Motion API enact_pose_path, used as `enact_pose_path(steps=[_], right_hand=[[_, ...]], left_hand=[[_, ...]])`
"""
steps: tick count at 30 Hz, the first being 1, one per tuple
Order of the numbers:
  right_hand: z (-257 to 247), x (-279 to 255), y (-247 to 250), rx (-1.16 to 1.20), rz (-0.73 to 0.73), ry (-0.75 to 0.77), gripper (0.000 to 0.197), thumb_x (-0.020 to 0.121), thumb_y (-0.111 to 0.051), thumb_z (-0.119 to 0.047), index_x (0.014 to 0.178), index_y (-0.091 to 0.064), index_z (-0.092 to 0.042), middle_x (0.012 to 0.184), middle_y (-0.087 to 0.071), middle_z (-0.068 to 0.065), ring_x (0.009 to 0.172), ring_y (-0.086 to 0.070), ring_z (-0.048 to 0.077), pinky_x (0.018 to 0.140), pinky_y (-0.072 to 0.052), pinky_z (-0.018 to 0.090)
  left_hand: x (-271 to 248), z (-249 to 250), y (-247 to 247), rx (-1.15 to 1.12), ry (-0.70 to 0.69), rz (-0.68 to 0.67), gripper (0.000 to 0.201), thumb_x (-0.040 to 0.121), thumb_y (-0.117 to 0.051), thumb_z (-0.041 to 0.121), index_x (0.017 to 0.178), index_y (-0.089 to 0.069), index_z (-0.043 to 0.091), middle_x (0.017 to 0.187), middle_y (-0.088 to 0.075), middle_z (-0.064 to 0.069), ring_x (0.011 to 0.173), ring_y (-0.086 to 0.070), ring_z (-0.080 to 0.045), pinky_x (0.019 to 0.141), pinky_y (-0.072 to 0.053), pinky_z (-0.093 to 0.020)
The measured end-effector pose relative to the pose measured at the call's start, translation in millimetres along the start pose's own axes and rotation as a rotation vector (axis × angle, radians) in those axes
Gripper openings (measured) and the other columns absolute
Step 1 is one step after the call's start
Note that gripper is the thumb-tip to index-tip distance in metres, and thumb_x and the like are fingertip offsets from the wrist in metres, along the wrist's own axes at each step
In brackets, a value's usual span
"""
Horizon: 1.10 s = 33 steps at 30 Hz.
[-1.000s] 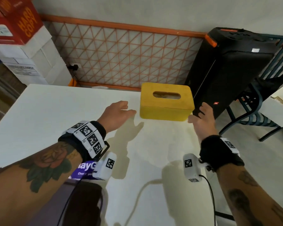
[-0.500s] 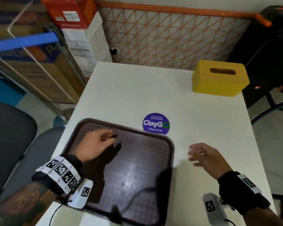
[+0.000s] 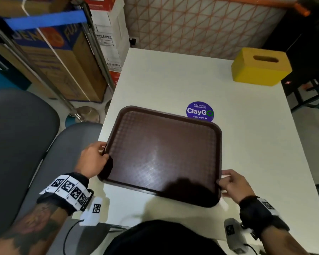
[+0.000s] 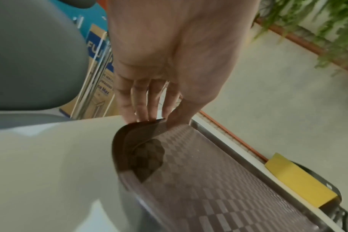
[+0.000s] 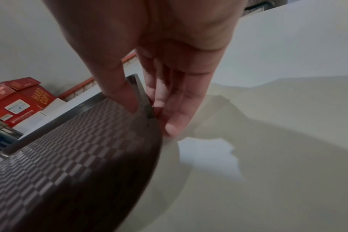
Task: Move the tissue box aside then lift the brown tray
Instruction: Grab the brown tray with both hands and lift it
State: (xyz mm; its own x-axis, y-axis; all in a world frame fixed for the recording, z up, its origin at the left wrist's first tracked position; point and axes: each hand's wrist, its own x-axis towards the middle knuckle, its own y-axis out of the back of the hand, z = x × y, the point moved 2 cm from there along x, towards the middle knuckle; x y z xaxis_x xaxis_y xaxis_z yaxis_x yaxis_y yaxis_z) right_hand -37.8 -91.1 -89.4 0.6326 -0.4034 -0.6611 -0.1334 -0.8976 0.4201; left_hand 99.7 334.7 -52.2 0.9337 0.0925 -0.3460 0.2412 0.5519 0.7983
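The brown tray [image 3: 164,155] with a checkered face lies on the near half of the white table [image 3: 256,144]. My left hand [image 3: 94,159] grips its left rim, thumb on top and fingers under the edge, as the left wrist view shows [image 4: 157,116]. At the tray's right rim my right hand [image 3: 232,183] pinches the edge, thumb on the upper face and fingers beneath [image 5: 149,108]. The yellow tissue box [image 3: 261,68] stands at the table's far right corner, well apart from the tray, and shows in the left wrist view too [image 4: 300,180].
A round purple ClayGo sticker [image 3: 200,111] lies just beyond the tray. Grey chairs [image 3: 20,137] stand left of the table, with stacked cardboard boxes [image 3: 66,57] and a metal rack behind. A black speaker [image 3: 306,39] stands at the far right.
Both hands drew back from the tissue box to the tray. The left hand moved from the tray's face to its left rim; the right hand came in and took hold of the right rim.
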Motion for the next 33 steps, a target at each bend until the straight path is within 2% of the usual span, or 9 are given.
enact_pose_path(steps=[3, 7, 12, 15, 18, 21, 24, 29, 33], right_hand=[[5, -6, -6, -0.055, 0.038, -0.011, 0.015, 0.08, -0.063, -0.002, 0.091, -0.062, -0.012, 0.076, -0.064, 0.013, 0.072, -0.063, 0.028, 0.062, -0.058, 0.038], [5, -1, -3, -0.19, 0.106, 0.051, 0.007, 0.074, -0.064, -0.01, 0.077, -0.059, -0.012, 0.07, -0.055, 0.004, 0.07, -0.061, 0.032, 0.068, -0.06, 0.054], [-38, 25, 12, -0.242, 0.162, 0.134, 0.006, 0.078, -0.062, -0.011, 0.08, -0.057, -0.009, 0.079, -0.063, 0.017, 0.087, -0.064, 0.043, 0.074, -0.059, 0.055], [-79, 51, 25, -0.272, 0.193, 0.189, 0.003, 0.082, -0.061, -0.01, 0.081, -0.062, -0.013, 0.077, -0.061, 0.011, 0.086, -0.064, 0.04, 0.078, -0.059, 0.051], [-123, 84, 37, -0.325, 0.224, 0.244, 0.006, 0.087, -0.06, -0.01, 0.087, -0.063, -0.014, 0.076, -0.06, 0.007, 0.087, -0.063, 0.038, 0.077, -0.052, 0.038], [-160, 124, 53, -0.363, 0.257, 0.285, 0.009, 0.089, -0.057, -0.009, 0.091, -0.061, -0.017, 0.087, -0.06, 0.01, 0.089, -0.058, 0.035, 0.075, -0.041, 0.032], [-186, 167, 64, -0.378, 0.3, 0.277, 0.014, 0.089, -0.057, -0.009, 0.099, -0.065, -0.012, 0.094, -0.061, 0.011, 0.093, -0.058, 0.034, 0.078, -0.04, 0.03], [-213, 225, 71, -0.409, 0.316, 0.275, 0.02, 0.088, -0.057, -0.008, 0.105, -0.068, -0.007, 0.093, -0.064, 0.014, 0.101, -0.061, 0.038, 0.083, -0.044, 0.032], [-224, 257, 74, -0.418, 0.304, 0.263, 0.02, 0.087, -0.058, -0.009, 0.105, -0.068, -0.008, 0.091, -0.062, 0.011, 0.102, -0.061, 0.037, 0.081, -0.041, 0.028]], left_hand=[[-1, -11, -5, -0.03, 0.041, -0.04, 0.039, 0.081, -0.066, 0.007, 0.12, -0.065, 0.009, 0.107, -0.075, -0.017, 0.103, -0.068, -0.037, 0.095, -0.051, -0.04], [7, -16, -4, -0.082, 0.077, -0.038, 0.031, 0.081, -0.066, 0.001, 0.112, -0.071, 0.003, 0.102, -0.076, -0.017, 0.1, -0.069, -0.034, 0.096, -0.05, -0.038], [31, 8, 4, -0.127, 0.061, -0.036, 0.027, 0.083, -0.067, 0.002, 0.109, -0.072, 0.003, 0.094, -0.073, -0.012, 0.097, -0.067, -0.031, 0.094, -0.049, -0.038], [57, 32, 9, -0.147, 0.061, -0.003, 0.028, 0.082, -0.069, 0.003, 0.109, -0.071, 0.003, 0.09, -0.071, -0.01, 0.096, -0.067, -0.031, 0.095, -0.048, -0.037], [91, 60, 9, -0.18, 0.061, 0.025, 0.027, 0.082, -0.067, 0.002, 0.109, -0.071, 0.004, 0.091, -0.07, -0.011, 0.094, -0.065, -0.029, 0.085, -0.045, -0.032], [132, 93, 6, -0.218, 0.053, 0.054, 0.027, 0.083, -0.065, -0.001, 0.109, -0.069, 0.0, 0.088, -0.065, -0.01, 0.087, -0.06, -0.025, 0.08, -0.041, -0.03], [174, 125, 3, -0.218, 0.048, 0.067, 0.026, 0.084, -0.065, 0.0, 0.11, -0.068, 0.0, 0.091, -0.065, -0.012, 0.088, -0.058, -0.025, 0.08, -0.04, -0.03], [242, 156, 1, -0.241, 0.057, 0.069, 0.024, 0.08, -0.069, 0.002, 0.104, -0.071, 0.004, 0.102, -0.073, -0.017, 0.102, -0.066, -0.034, 0.096, -0.051, -0.042], [278, 163, -7, -0.243, 0.081, 0.044, 0.014, 0.077, -0.07, 0.0, 0.08, -0.068, 0.014, 0.098, -0.072, -0.015, 0.101, -0.067, -0.038, 0.096, -0.053, -0.052]])
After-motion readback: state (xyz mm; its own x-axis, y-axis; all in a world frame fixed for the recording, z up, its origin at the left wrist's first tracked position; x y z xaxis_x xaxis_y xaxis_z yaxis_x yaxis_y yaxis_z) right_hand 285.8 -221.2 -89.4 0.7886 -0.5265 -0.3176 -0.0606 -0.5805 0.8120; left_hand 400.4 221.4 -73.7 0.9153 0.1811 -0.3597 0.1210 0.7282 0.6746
